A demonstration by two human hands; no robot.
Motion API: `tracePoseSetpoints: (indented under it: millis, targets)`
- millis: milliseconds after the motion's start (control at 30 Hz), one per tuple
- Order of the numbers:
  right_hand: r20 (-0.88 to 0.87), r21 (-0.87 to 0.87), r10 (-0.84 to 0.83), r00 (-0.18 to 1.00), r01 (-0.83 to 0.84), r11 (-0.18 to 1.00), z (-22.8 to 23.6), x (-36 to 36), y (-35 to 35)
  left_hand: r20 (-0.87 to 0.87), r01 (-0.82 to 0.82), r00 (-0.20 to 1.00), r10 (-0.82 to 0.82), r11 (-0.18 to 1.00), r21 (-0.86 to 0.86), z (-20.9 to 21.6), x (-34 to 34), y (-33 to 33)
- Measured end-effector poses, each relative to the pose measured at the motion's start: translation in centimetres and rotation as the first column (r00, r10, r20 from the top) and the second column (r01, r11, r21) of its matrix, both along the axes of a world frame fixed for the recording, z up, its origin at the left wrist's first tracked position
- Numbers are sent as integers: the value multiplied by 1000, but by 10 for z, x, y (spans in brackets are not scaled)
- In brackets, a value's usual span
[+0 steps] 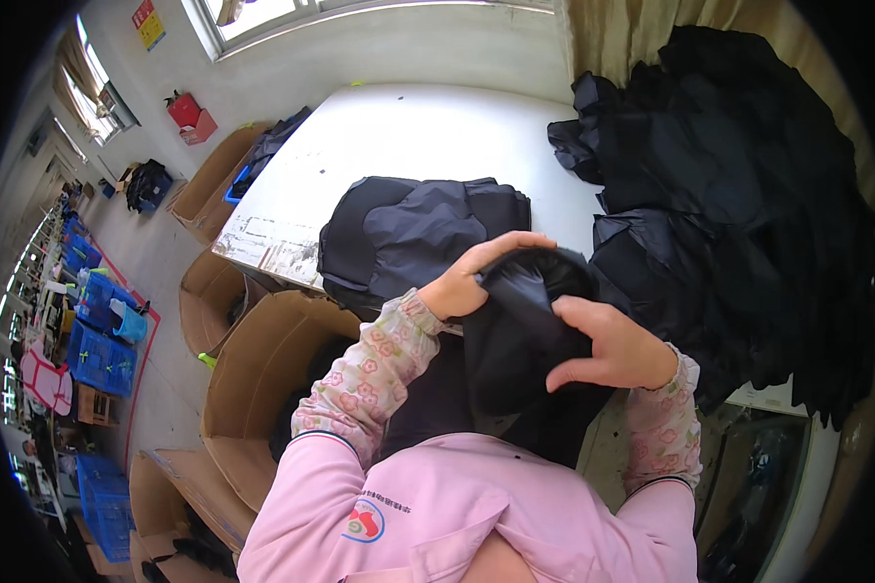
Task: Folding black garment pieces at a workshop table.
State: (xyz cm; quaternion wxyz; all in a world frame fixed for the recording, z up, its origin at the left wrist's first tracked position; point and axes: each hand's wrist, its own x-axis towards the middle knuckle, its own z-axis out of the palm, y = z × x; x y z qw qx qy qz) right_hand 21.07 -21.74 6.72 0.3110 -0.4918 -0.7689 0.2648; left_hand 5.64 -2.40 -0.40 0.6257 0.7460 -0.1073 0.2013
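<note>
A black garment point(515, 360), part matte and part shiny, hangs folded in front of my chest. My left hand point(472, 277) grips its upper left edge, fingers stretched along the far side and thumb on the near side. At its right edge my right hand point(617, 342) holds the cloth, thumb and forefinger spaced apart; the other fingers are partly hidden. Just beyond, a stack of folded black garments point(423, 228) lies on the white table point(408, 126). To the right rises a large heap of black garments point(729, 214).
Open cardboard boxes point(253, 369) stand along the table's left side, some with dark cloth inside. Blue crates point(102, 360) line the floor farther left. A red box point(194, 121) is on the wall, near the window point(253, 19). A curtain point(612, 39) hangs behind the heap.
</note>
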Motion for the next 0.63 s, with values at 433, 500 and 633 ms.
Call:
tracePoseSetpoints:
  millis: [433, 500, 633]
  targets:
    - [326, 424, -467, 822, 315, 849, -51, 71, 26, -173, 435, 721, -671, 632, -641, -18, -16, -48]
    - [655, 208, -257, 710, 157, 965, -74, 79, 18, -190, 247, 846, -499, 681, -689, -12, -16, -44]
    - [184, 428, -657, 731, 542, 723, -24, 84, 8, -174, 41, 957, -233, 699, -714, 3, -20, -36]
